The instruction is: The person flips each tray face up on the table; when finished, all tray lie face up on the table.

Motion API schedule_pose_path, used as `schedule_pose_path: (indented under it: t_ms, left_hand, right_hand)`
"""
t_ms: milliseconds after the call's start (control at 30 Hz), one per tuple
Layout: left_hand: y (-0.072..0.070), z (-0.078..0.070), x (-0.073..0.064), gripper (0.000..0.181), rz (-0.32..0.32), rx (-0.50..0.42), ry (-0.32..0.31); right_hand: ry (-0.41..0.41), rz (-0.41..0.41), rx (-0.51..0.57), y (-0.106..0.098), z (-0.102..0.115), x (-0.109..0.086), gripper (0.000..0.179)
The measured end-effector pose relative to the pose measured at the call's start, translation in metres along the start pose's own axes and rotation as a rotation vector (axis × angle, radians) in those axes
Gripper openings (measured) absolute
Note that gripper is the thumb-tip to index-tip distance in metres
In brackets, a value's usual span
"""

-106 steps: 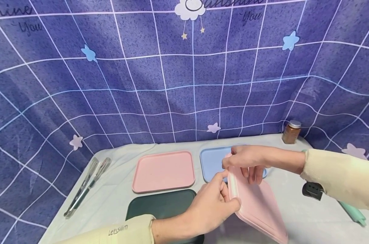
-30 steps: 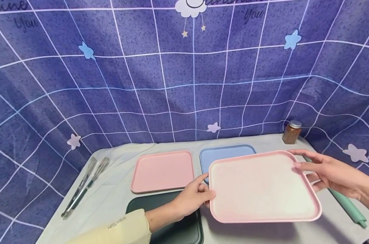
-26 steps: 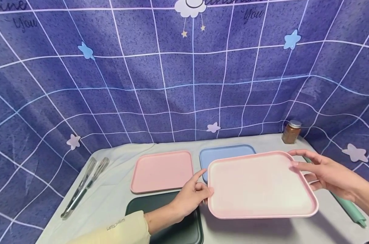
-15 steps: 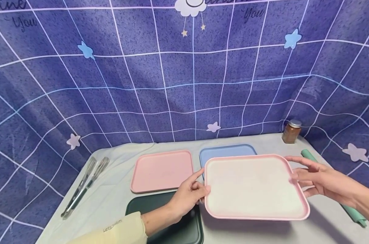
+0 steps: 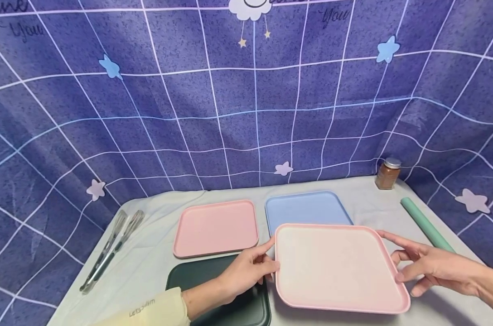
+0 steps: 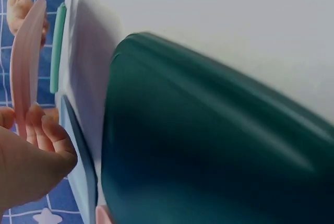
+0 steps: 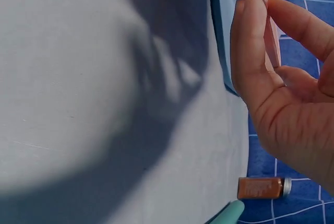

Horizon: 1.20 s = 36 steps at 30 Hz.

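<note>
Both hands hold a light pink rectangular tray (image 5: pixel 338 267) by its short ends, raised over the cloth at the front right. My left hand (image 5: pixel 246 271) pinches the left edge, thumb on the rim. My right hand (image 5: pixel 438 267) holds the right edge with the thumb at the rim and fingers spread behind. The tray covers the near part of a blue tray (image 5: pixel 303 208). A second pink tray (image 5: pixel 215 228) lies at the back left. Beneath my left forearm is a dark green tray (image 5: pixel 246 301), partly hidden. In the right wrist view the held tray's edge (image 7: pixel 271 41) shows.
Metal tongs (image 5: pixel 112 253) lie at the left side of the white cloth (image 5: pixel 140 280). A small silver-lidded jar of brown contents (image 5: pixel 388 174) stands at the back right, near a green roll (image 5: pixel 426 222). A purple gridded curtain (image 5: pixel 230 99) hangs behind.
The held pink tray has turned from steeply tilted to facing me, then come lower and flatter. My right hand has moved from its top edge to its right end.
</note>
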State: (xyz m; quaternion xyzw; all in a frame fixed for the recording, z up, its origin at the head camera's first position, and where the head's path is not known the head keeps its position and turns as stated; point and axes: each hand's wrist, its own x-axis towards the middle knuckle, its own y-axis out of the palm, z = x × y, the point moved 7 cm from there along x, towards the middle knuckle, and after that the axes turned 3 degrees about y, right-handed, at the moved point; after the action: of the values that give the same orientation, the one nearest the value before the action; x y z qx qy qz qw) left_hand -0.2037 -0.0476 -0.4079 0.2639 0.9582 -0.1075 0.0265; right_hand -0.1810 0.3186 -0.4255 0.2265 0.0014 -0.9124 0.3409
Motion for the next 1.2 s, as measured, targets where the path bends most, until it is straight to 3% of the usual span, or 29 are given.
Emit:
schedule_pose_path:
  t_ms: [133, 400, 633, 833, 1200]
  left_hand:
    - [0.004, 0.009, -0.004, 0.068, -0.002, 0.008, -0.024]
    - [0.008, 0.021, -0.012, 0.073, 0.004, -0.006, -0.085]
    - [0.012, 0.022, -0.012, 0.08, 0.062, -0.031, -0.094]
    - [0.015, 0.026, -0.013, 0.082, 0.092, -0.022, -0.149]
    - [0.017, 0.025, -0.01, 0.08, 0.058, 0.076, -0.201]
  right_hand:
    - [-0.012, 0.006, 0.014, 0.0, -0.004, 0.0, 0.08]
    - [0.039, -0.071, -0.033, 0.001, -0.011, 0.005, 0.083]
    - [0.059, -0.072, 0.02, 0.0, -0.021, 0.007, 0.079]
    - [0.046, -0.05, 0.022, -0.003, -0.025, 0.011, 0.081]
    - [0.019, -0.003, 0.014, -0.004, -0.032, 0.018, 0.08]
